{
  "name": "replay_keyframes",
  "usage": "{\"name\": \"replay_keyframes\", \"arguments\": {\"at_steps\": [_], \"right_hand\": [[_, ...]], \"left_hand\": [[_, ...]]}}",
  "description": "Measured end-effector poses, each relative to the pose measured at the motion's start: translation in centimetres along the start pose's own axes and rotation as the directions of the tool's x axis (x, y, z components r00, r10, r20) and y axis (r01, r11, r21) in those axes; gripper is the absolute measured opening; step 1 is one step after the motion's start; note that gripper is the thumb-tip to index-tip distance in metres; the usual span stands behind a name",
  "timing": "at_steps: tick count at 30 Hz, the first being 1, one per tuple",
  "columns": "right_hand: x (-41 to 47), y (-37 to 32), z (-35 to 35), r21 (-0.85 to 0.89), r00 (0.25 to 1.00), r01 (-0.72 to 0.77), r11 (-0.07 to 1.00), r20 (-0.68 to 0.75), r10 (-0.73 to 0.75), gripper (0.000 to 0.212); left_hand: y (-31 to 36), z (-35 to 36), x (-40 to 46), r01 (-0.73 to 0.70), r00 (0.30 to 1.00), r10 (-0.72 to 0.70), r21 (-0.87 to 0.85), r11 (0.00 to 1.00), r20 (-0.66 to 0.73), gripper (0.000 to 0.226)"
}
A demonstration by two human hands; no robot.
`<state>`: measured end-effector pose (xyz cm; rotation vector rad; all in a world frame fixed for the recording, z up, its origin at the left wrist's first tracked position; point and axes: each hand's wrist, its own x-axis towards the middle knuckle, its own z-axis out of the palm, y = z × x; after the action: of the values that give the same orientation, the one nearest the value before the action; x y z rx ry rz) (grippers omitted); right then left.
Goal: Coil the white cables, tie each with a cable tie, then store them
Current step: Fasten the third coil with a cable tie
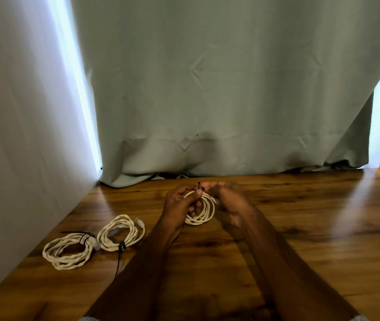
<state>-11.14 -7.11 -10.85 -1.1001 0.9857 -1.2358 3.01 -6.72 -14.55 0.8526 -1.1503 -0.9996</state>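
Note:
I hold a small coiled white cable point(201, 215) upright above the wooden table point(300, 228). My left hand point(179, 202) pinches the coil's top left, and my right hand point(228, 200) grips its top right. A black cable tie point(199, 185) sticks up between my fingertips at the top of the coil. Two more coiled white cables lie on the table to the left: the far-left coil point(67, 252) and the middle coil point(120, 232). Each of them has a black tie around it.
A grey-green curtain point(219, 89) hangs along the table's far edge. A pale wall point(22, 135) runs along the left side. The middle coil's long black tie tail point(117, 262) trails toward me.

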Motion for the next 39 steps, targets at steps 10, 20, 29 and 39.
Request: {"name": "replay_keyframes", "arguments": {"at_steps": [10, 20, 29, 39], "right_hand": [[-0.2, -0.2, -0.1, -0.026, 0.988, 0.134, 0.991, -0.074, -0.136, 0.020], [1.0, 0.1, 0.0, -0.077, 0.961, 0.175, 0.982, -0.202, -0.187, 0.012], [0.3, 0.2, 0.1, -0.013, 0.955, 0.289, 0.957, -0.063, -0.289, 0.012], [-0.2, 0.4, -0.3, 0.074, 0.960, 0.231, 0.970, 0.148, -0.240, 0.016]], "left_hand": [[0.4, -0.1, -0.1, 0.036, 0.998, -0.033, -0.069, 0.997, 0.055, 0.009], [0.8, 0.5, -0.4, 0.060, 0.998, -0.057, -0.116, 0.991, 0.031, 0.020], [0.9, 0.5, -0.6, 0.044, 0.998, -0.042, -0.040, 0.998, 0.046, 0.021], [0.9, 0.2, -0.8, 0.059, 0.998, -0.059, -0.051, 0.997, 0.004, 0.020]]}}
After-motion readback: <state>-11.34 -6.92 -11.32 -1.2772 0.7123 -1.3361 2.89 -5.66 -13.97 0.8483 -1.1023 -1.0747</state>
